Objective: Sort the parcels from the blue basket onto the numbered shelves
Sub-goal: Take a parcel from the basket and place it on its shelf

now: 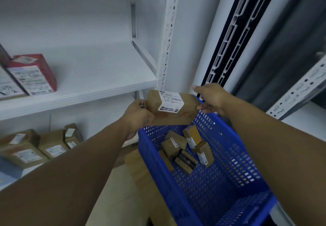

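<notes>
Broadly, white shelving fills the left side, its upper shelf running across to a perforated upright post, with a lower shelf beneath it. To the right and below stands the blue basket, a perforated plastic crate resting on flat brown cardboard. Held above the basket's far rim, just below the front edge of the upper shelf, is a brown parcel, long and lying roughly level between both hands. The left hand grips its left end with the fingers curled round the edge. The right hand holds the right end, its lower fingers bent against the parcel's side and the thumb raised above it. Several brown boxes with pale stickers sit on the lower shelf at the far left. A red box leans on the upper shelf, beside another labelled package cut off by the frame edge. Down in the basket lies a loose heap of small parcels, some brown, one dark. A white label with printed lines and a code sits on the held parcel's upper face; its text is too blurred to read.
</notes>
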